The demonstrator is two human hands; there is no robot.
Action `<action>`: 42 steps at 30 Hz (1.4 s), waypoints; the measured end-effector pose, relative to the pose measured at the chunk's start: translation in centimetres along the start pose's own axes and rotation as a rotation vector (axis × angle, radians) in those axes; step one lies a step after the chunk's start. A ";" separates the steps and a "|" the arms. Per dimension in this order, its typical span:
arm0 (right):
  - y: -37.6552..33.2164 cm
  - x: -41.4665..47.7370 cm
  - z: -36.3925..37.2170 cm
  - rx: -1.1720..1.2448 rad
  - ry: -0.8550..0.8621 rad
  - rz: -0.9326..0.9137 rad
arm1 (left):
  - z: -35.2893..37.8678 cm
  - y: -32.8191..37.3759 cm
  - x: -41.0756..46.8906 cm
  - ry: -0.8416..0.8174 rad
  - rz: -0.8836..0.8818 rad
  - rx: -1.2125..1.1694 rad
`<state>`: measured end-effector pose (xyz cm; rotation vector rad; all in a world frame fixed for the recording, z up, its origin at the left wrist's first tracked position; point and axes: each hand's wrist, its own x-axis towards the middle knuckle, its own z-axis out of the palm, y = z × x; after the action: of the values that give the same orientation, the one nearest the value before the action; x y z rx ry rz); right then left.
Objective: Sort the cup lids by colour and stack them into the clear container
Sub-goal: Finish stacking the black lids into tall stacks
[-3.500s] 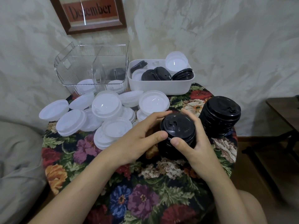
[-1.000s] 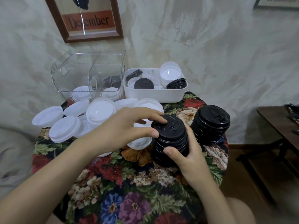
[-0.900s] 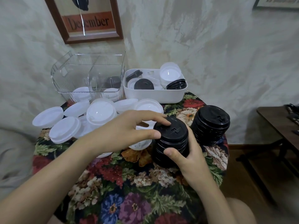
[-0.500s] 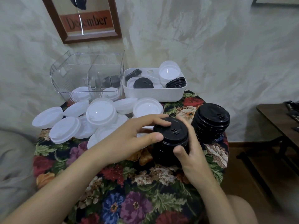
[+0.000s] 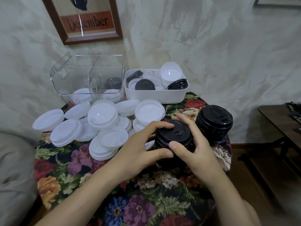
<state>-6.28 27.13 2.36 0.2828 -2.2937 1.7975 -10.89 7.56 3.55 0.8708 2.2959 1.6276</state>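
Note:
A stack of black lids stands on the floral table at centre. My left hand grips its left side, fingers over the top rim and thumb at the front. My right hand grips its right side, thumb on the front rim. A second black stack stands just to the right, untouched. White lids lie in a loose pile to the left. The clear container stands at the back left with a few lids showing through its walls.
A white bin with mixed black and white lids sits behind the stacks, right of the clear container. A framed picture hangs on the wall above. A dark wooden side table stands at the right; grey fabric lies at the left.
A loose top lid has been pressed down, so the stack now sits flush. Both hands have closed in around its sides. Since 3.5 s ago, one black lid has left the white bin.

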 end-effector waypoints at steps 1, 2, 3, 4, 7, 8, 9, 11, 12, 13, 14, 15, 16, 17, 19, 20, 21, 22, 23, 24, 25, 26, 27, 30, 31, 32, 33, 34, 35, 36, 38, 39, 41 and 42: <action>-0.2 0.2 -0.2 -0.005 -0.021 0.004 | 0.0 0.0 0.0 0.002 -0.003 0.001; -0.4 0.3 -0.3 -0.007 -0.036 0.009 | 0.1 -0.1 0.0 0.004 -0.007 0.001; -0.5 0.4 -0.3 -0.006 -0.043 0.012 | 0.2 -0.1 0.0 0.009 -0.012 0.003; -0.5 0.3 -0.4 -0.004 -0.045 0.011 | 0.2 -0.2 0.0 0.014 -0.014 0.006; -0.5 0.2 -0.3 -0.002 -0.036 0.014 | 0.5 -0.3 -0.2 0.022 -0.012 0.020; -0.5 0.2 -0.4 -0.004 -0.038 0.018 | 0.5 -0.3 -0.2 0.025 -0.008 0.025; -0.5 0.2 -0.4 -0.007 -0.042 0.023 | 0.6 -0.3 -0.1 0.031 -0.003 0.031; -0.6 0.2 -0.7 -0.017 -0.058 0.033 | 0.6 -0.3 -0.1 0.042 0.000 0.037; -0.7 0.2 -0.8 -0.023 -0.067 0.035 | 0.6 -0.4 0.0 0.044 0.000 0.037; -0.7 0.3 -0.9 -0.028 -0.075 0.036 | 0.7 -0.4 0.0 0.042 0.001 0.035; -0.7 0.3 -1.0 -0.031 -0.082 0.036 | 0.7 -0.5 0.0 0.035 0.004 0.031; -0.8 0.3 -1.2 -0.035 -0.089 0.036 | 0.7 -0.6 0.0 0.029 0.005 0.030; -0.9 0.4 -1.3 -0.043 -0.098 0.036 | 0.7 -0.7 0.0 0.023 0.003 0.031; -1.0 0.4 -1.5 -0.056 -0.110 0.035 | 0.7 -0.8 0.0 0.019 -0.001 0.032; -1.1 0.5 -1.7 -0.081 -0.131 0.033 | 0.7 -0.9 0.1 0.014 -0.019 0.027; -1.2 0.5 -1.8 -0.089 -0.136 0.035 | 0.7 -0.9 0.1 0.014 -0.028 0.025; -1.2 0.6 -1.8 -0.094 -0.138 0.038 | 0.7 -1.0 0.2 0.015 -0.032 0.024; -1.2 0.7 -1.8 -0.094 -0.139 0.040 | 0.6 -1.1 0.2 0.012 -0.031 0.020; -1.2 0.7 -1.9 -0.093 -0.141 0.044 | 0.7 -1.2 0.2 0.006 -0.027 0.016; -1.2 0.7 -1.9 -0.093 -0.143 0.049 | 0.7 -1.2 0.2 -0.002 -0.019 0.011; -1.2 0.7 -1.9 -0.096 -0.144 0.055 | 0.8 -1.1 0.2 -0.006 -0.013 0.008; -1.2 0.7 -1.9 -0.102 -0.144 0.058 | 0.8 -1.0 0.2 -0.006 -0.012 0.004; -1.2 0.7 -2.0 -0.111 -0.145 0.060 | 0.8 -1.0 0.2 -0.005 -0.014 0.003; -1.4 0.8 -2.1 -0.141 -0.154 0.070 | 0.7 -0.9 0.2 -0.008 -0.020 0.013; -1.4 0.9 -2.1 -0.147 -0.157 0.072 | 0.7 -0.9 0.2 -0.010 -0.022 0.015; -1.5 0.9 -2.1 -0.149 -0.161 0.074 | 0.7 -0.9 0.2 -0.012 -0.024 0.017; -1.6 1.0 -2.1 -0.150 -0.165 0.078 | 0.7 -0.9 0.2 -0.011 -0.024 0.021; -1.7 1.0 -2.0 -0.148 -0.169 0.081 | 0.7 -0.9 0.2 -0.010 -0.023 0.026; -1.8 1.1 -2.0 -0.148 -0.173 0.085 | 0.7 -0.9 0.2 -0.007 -0.022 0.032; -1.8 1.1 -2.0 -0.148 -0.175 0.091 | 0.8 -0.9 0.3 -0.004 -0.021 0.036; -1.9 1.0 -1.8 -0.153 -0.170 0.104 | 0.8 -0.9 0.3 0.014 -0.019 0.043; -1.9 0.9 -1.7 -0.162 -0.160 0.111 | 0.9 -0.8 0.3 0.023 -0.018 0.047; -1.9 0.6 -1.5 -0.187 -0.132 0.116 | 1.0 -0.8 0.3 0.033 -0.019 0.054; -1.9 0.5 -1.4 -0.194 -0.120 0.119 | 1.0 -0.8 0.3 0.038 -0.020 0.056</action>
<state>-6.19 28.03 4.57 0.2315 -2.5973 1.6330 -10.94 8.33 2.48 0.8334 2.3786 1.5922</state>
